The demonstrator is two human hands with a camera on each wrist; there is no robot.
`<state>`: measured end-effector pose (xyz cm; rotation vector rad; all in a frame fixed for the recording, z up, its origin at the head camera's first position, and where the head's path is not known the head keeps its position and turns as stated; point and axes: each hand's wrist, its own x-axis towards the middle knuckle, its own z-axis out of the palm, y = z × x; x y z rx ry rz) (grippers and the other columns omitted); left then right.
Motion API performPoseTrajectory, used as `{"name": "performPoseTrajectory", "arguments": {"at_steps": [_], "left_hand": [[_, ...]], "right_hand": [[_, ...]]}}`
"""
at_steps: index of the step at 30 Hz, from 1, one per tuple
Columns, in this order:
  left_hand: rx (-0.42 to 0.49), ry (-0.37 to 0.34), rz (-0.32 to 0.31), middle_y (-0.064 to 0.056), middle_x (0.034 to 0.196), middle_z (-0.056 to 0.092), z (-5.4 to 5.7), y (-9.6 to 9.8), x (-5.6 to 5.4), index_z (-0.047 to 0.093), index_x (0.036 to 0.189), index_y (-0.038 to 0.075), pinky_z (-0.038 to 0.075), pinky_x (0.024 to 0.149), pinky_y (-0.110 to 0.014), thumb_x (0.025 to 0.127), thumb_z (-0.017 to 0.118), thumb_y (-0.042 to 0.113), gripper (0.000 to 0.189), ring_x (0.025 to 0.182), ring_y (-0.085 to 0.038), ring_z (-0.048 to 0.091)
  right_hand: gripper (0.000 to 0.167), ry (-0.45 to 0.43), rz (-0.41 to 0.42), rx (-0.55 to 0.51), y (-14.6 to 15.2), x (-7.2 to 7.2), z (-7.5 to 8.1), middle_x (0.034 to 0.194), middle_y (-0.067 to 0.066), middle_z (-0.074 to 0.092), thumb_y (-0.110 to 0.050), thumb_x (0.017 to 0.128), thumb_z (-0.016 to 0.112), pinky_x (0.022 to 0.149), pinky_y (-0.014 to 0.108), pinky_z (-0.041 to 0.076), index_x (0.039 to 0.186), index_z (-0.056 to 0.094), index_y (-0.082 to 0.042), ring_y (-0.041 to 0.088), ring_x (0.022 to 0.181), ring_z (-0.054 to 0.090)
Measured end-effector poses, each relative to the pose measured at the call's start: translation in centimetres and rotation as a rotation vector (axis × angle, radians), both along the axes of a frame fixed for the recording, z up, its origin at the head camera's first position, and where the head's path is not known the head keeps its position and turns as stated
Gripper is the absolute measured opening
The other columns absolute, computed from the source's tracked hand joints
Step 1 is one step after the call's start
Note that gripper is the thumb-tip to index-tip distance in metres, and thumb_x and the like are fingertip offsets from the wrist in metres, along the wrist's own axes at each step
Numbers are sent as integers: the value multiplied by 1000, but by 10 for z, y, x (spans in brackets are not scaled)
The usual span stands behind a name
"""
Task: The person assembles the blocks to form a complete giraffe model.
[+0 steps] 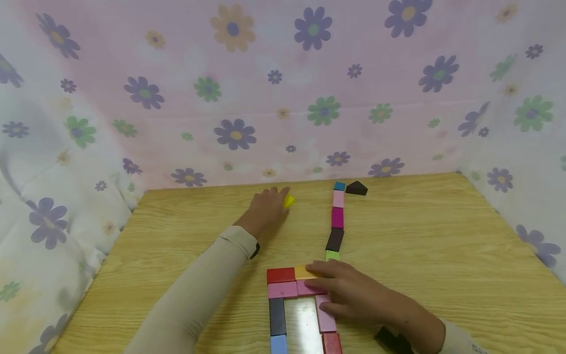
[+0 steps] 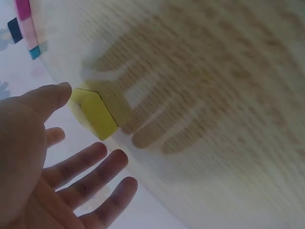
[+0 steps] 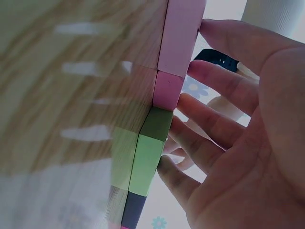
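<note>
My left hand [image 1: 267,206] reaches to the far middle of the table, beside a small yellow block [image 1: 289,200]. In the left wrist view, the thumb is at the edge of this yellow block [image 2: 99,116], while the other fingers are spread and fairly straight. Whether the thumb touches it I cannot tell. My right hand [image 1: 349,290] lies over the near block outline, its fingertips at the orange-yellow block [image 1: 302,272], a pink block [image 1: 308,287] and the light pink block [image 1: 326,317]. Its fingers look extended along the blocks in the right wrist view.
A red block [image 1: 280,275], dark block [image 1: 277,317] and light blue block [image 1: 278,344] form the outline's left part. From it a row with a magenta block [image 1: 337,217] runs back to a blue block [image 1: 339,186]. Beside that lies a dark angled block [image 1: 356,188]. Flowered cloth [image 1: 283,132] surrounds the table.
</note>
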<state>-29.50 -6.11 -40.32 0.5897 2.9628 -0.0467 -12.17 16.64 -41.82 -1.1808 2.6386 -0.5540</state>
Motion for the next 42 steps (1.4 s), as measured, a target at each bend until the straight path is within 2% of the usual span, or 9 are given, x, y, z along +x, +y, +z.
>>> {"name": "performPoseTrajectory", "arguments": {"at_steps": [6, 13, 21, 25, 34, 38, 42], "left_hand": [[32, -24, -18, -15, 139, 55, 1, -2, -6, 37, 155, 22, 52, 98, -51, 101, 59, 33, 60, 117, -35, 60], [49, -40, -28, -12, 128, 62, 2, -3, -7, 53, 145, 16, 54, 93, -46, 101, 59, 26, 45, 112, -30, 61], [35, -16, -122, -10, 116, 68, 5, -15, 0, 63, 133, 11, 54, 88, -40, 99, 64, 21, 36, 103, -26, 63], [38, 2, -157, -11, 108, 69, 2, -27, 8, 67, 127, 10, 55, 84, -40, 96, 67, 20, 33, 97, -26, 63], [-20, 0, -183, -11, 104, 69, -3, -50, 29, 65, 129, 12, 56, 76, -41, 95, 68, 23, 36, 90, -26, 64], [6, -31, -177, -9, 103, 71, -3, -63, 46, 68, 127, 12, 56, 77, -41, 92, 72, 27, 38, 88, -24, 64], [57, -48, -154, -9, 106, 71, -1, -78, 71, 68, 129, 13, 56, 78, -40, 90, 75, 27, 42, 87, -22, 64]], "right_hand": [[47, -1, 7, -4, -4, -1, 1, 157, -3, 43, -35, 97, 64, 112, 52, 40, 143, 57, -26, 24, 145, 40], [47, 23, 16, -1, -7, -1, 1, 156, -2, 44, -33, 96, 66, 111, 52, 41, 142, 58, -25, 24, 144, 41], [49, -3, 5, 18, -8, -1, 3, 157, -2, 42, -34, 96, 66, 114, 51, 38, 143, 58, -24, 24, 146, 39], [49, -11, 1, 24, -8, -2, 2, 158, -2, 42, -35, 95, 66, 114, 51, 39, 142, 58, -24, 24, 146, 38], [49, -32, -16, 28, -4, -4, 0, 158, -3, 42, -36, 95, 67, 114, 50, 39, 142, 58, -26, 22, 146, 38], [49, -55, -32, 27, -3, -4, 0, 158, -4, 41, -35, 95, 67, 114, 51, 39, 142, 58, -27, 22, 146, 37], [49, -66, -41, 28, -3, -4, 0, 158, -4, 41, -34, 94, 67, 114, 51, 39, 142, 58, -27, 23, 147, 37]]}}
